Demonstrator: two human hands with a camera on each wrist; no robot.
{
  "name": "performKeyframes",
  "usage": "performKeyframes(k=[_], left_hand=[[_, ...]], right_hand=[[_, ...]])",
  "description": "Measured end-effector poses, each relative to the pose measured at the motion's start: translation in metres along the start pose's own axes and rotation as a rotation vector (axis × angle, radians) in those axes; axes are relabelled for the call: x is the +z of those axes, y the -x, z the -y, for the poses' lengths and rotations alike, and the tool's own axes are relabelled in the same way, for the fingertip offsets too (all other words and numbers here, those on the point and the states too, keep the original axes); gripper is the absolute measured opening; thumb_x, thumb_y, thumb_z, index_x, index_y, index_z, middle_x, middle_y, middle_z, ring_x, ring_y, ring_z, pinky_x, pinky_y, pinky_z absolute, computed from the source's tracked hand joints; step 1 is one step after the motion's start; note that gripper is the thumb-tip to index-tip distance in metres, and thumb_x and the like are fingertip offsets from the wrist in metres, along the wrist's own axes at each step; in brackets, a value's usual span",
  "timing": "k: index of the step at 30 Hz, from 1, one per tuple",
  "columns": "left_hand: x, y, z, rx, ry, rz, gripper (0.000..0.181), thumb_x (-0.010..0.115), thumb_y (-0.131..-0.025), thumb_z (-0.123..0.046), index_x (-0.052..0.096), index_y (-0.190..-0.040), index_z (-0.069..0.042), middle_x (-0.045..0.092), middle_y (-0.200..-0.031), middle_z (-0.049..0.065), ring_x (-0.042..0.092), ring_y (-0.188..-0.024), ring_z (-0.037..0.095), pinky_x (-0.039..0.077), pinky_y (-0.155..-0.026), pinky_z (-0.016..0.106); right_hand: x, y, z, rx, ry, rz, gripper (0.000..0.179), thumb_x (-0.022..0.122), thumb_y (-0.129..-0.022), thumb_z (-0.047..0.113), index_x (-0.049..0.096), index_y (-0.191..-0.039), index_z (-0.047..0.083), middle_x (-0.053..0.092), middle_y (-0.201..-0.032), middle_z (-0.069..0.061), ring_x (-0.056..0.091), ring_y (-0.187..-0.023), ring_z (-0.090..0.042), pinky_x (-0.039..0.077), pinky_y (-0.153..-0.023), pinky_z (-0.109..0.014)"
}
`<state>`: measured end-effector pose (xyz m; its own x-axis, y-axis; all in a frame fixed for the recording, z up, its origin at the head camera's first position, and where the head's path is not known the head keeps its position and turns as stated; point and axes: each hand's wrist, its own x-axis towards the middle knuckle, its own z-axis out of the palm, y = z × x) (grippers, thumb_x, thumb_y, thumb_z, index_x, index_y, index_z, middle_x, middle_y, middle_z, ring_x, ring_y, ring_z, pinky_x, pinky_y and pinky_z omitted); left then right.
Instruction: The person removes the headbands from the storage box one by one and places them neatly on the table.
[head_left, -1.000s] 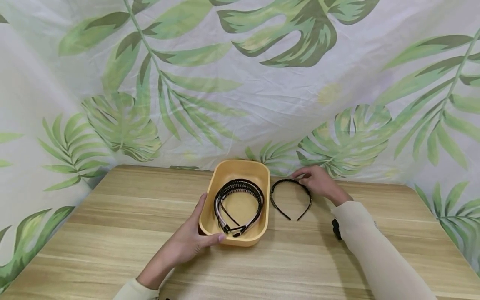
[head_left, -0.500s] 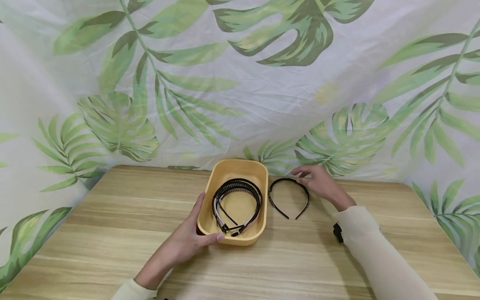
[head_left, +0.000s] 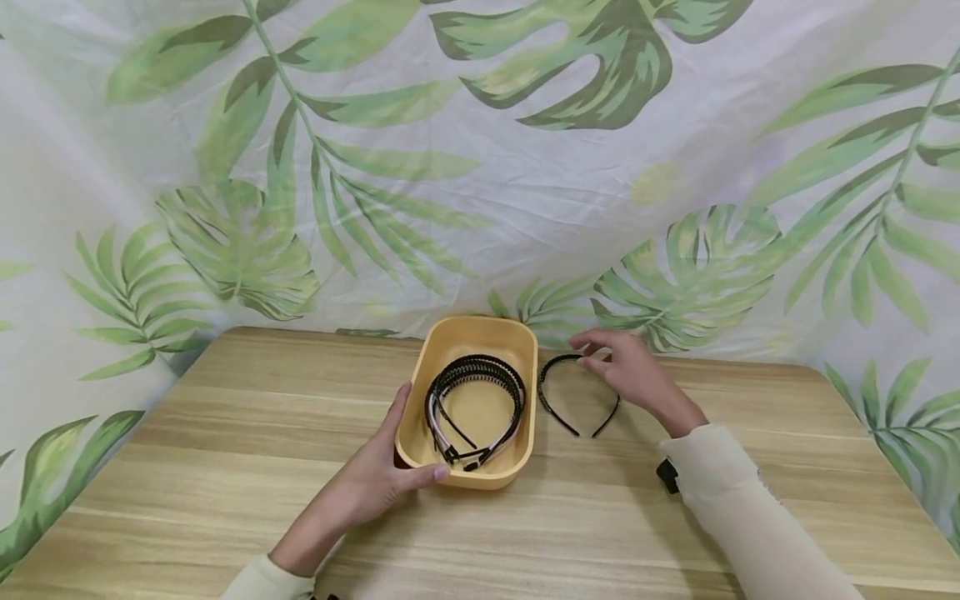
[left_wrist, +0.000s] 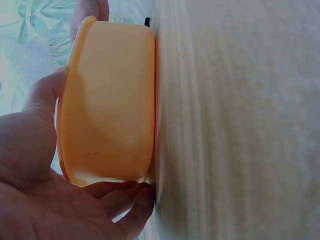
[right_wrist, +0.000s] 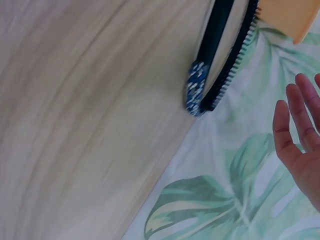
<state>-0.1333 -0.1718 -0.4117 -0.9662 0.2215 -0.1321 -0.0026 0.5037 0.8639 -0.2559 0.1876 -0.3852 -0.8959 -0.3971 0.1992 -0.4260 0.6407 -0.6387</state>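
A yellow plastic bin stands on the table with several headbands lying in it, mostly black and toothed. My left hand grips its near-left corner, thumb at the near rim; in the left wrist view the fingers curl along the wall. Right of the bin, a single black headband lies flat with its ends toward me. Over its top right part hovers my right hand, fingers loosely bent. The right wrist view shows those fingers spread apart beside the toothed headband, with nothing between them.
The wood-grain table reaches back to a leaf-patterned cloth hanging behind it. The bin stands near the table's back edge.
My right hand has shifted slightly left over the loose headband's top. The left hand and the bin stay in place.
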Motion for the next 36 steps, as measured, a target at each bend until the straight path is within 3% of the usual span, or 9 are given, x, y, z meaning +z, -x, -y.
performKeyframes(k=[10, 21, 36], left_hand=[[0.003, -0.001, -0.002, 0.002, 0.012, 0.005, 0.131, 0.089, -0.085, -0.037, -0.011, -0.169, -0.023, 0.015, -0.174, 0.022, 0.045, -0.147, 0.034, 0.030, -0.123, 0.052], [0.002, 0.002, -0.001, -0.006, 0.010, 0.003, 0.131, 0.088, -0.085, -0.037, -0.012, -0.169, -0.022, 0.011, -0.175, 0.021, 0.038, -0.152, 0.038, 0.026, -0.125, 0.053], [0.001, 0.000, -0.001, 0.013, -0.004, 0.003, 0.128, 0.087, -0.087, -0.036, -0.011, -0.169, -0.022, 0.016, -0.174, 0.023, 0.043, -0.149, 0.037, 0.030, -0.123, 0.053]], right_hand=[[0.006, -0.001, 0.017, -0.006, -0.068, -0.017, 0.029, 0.069, -0.099, 0.004, 0.071, -0.128, 0.001, 0.072, -0.129, -0.019, 0.067, -0.111, -0.032, 0.057, -0.099, -0.053], [0.011, -0.004, 0.030, -0.001, -0.132, 0.009, 0.032, 0.070, -0.098, 0.001, 0.069, -0.131, -0.002, 0.069, -0.132, -0.023, 0.067, -0.114, -0.035, 0.056, -0.102, -0.054], [0.021, -0.013, 0.041, -0.032, -0.134, 0.020, 0.035, 0.071, -0.098, 0.003, 0.069, -0.133, 0.000, 0.071, -0.131, -0.020, 0.069, -0.114, -0.034, 0.057, -0.098, -0.050]])
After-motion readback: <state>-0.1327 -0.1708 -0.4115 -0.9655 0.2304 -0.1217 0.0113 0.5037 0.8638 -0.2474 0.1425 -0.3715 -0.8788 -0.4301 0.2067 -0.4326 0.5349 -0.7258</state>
